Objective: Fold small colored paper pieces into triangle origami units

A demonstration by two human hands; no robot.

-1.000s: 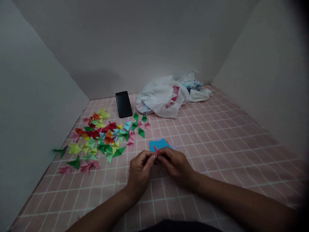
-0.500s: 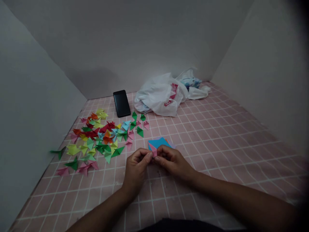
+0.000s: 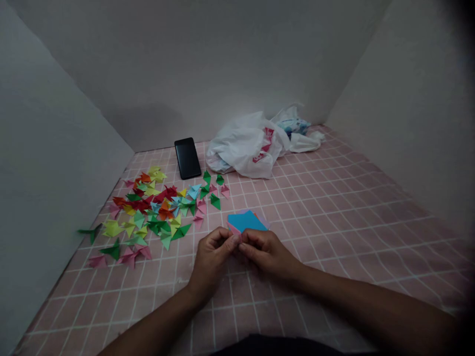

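Paper piece in pink, folded to a slim point (image 3: 233, 229), one item: lower centre of the frame, between my fingertips, its tip angled to the upper left, its lower part hidden by my fingers.

My left hand (image 3: 213, 257), bare: lower centre, thumb and forefinger pinched on the pink piece's lower end. My right hand (image 3: 272, 253), bare: just right of it, fingers curled inward, thumb and forefinger closed at the same piece; how much of it they grip I cannot tell.

Flat bright-blue paper sheet (image 3: 248, 220), one: just beyond my fingertips, partly covering a pale lilac paper sheet (image 3: 264, 220); a sliver of orange paper (image 3: 256, 215) shows at its edge.

Small folded-paper figures in red, orange, yellow, green, light blue and pink (image 3: 159, 227), many: spread across the left of the frame, some overlapping.

Black rectangular phone with a dark screen (image 3: 187, 159), one: above centre, left of the middle.

Crumpled white plastic bag with red print (image 3: 241, 148), one: upper centre; a white-and-blue plastic bundle (image 3: 295, 127) lies to its right.

Pink cloth with a white grid (image 3: 334, 207), one: beneath everything listed.
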